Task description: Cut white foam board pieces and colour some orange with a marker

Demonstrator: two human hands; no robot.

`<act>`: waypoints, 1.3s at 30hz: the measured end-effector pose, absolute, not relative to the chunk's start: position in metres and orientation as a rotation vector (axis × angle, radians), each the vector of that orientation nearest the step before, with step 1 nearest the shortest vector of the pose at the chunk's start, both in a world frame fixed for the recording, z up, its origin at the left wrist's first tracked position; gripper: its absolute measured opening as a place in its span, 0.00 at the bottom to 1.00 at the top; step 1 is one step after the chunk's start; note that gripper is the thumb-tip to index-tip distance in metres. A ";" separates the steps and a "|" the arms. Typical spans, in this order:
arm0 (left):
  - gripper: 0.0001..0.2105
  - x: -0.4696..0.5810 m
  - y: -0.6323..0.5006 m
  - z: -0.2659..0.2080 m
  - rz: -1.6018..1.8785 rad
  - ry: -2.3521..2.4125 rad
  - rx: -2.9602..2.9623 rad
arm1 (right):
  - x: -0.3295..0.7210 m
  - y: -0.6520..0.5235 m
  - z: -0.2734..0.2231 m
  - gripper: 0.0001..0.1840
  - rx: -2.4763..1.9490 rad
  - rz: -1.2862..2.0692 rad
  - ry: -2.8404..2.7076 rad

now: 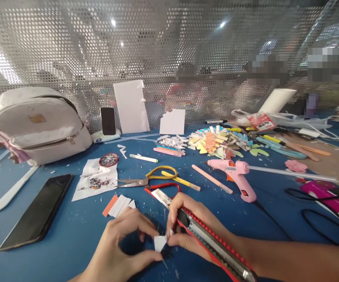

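One white scrap I steady between left fingers; right fingers, at its edge, grip a knife pointed away, presumably for clearance.

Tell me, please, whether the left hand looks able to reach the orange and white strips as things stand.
Probably yes: the orange and white strips lie just beyond the left hand, with nothing visible between, but it pinches a small white piece, which it likely must release first.
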State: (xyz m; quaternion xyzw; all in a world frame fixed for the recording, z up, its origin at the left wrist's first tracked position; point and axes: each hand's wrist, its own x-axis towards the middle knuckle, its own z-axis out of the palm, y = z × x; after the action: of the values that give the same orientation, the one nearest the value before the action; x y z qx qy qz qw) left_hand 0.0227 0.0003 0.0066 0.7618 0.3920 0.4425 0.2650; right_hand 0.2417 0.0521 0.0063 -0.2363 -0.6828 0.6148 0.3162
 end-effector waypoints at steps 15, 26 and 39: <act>0.08 0.020 -0.001 0.003 1.136 1.054 2.184 | 0.248 0.051 -0.002 0.16 -0.532 1.367 -2.019; 0.10 0.022 -0.001 0.001 1.127 0.903 2.088 | 0.245 0.058 -0.002 0.16 -0.345 1.600 -1.861; 0.07 0.020 -0.007 0.007 1.145 0.717 2.185 | 0.210 0.173 0.041 0.10 -0.761 0.758 -1.930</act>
State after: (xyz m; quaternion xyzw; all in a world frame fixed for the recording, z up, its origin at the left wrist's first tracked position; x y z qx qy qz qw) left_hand 0.0198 -0.0067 0.0069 0.8159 0.2676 0.4277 0.2825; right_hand 0.2101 0.1733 0.0413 -0.3079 -0.7804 0.3067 0.4496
